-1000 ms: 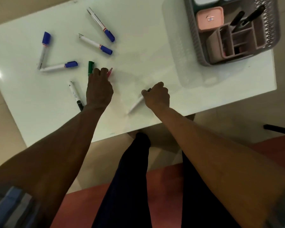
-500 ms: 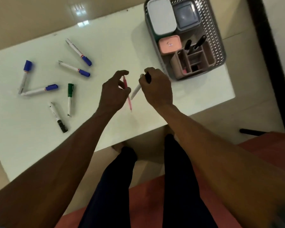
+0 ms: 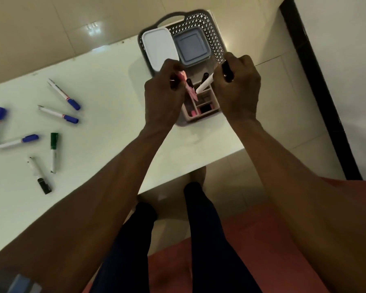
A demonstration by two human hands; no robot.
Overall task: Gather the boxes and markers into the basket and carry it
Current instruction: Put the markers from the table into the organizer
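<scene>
Basket (image 3: 217, 44) parked at the tabletop (image 3: 106, 98) far corner, close to the edge, boxes already in: white box (image 3: 159, 49), grey box (image 3: 190, 46). Could slide off if bumped while both hands crowd over it.

Organizer (image 3: 201, 106) sits at the near end with small slots, so easy to miss one and drop a marker into the basket bottom or onto the floor.

Left hand (image 3: 163, 100) pinching a pink marker (image 3: 188, 86), right hand (image 3: 238, 92) gripping a white marker (image 3: 204, 85), tips nearly crossing over the same slots. Might clash and knock one loose.

Six markers left well off to the left: blue marker (image 3: 63, 95), green marker (image 3: 53, 152), black marker (image 3: 39, 176) among them. Round barrels, could roll off on a careless grab.
</scene>
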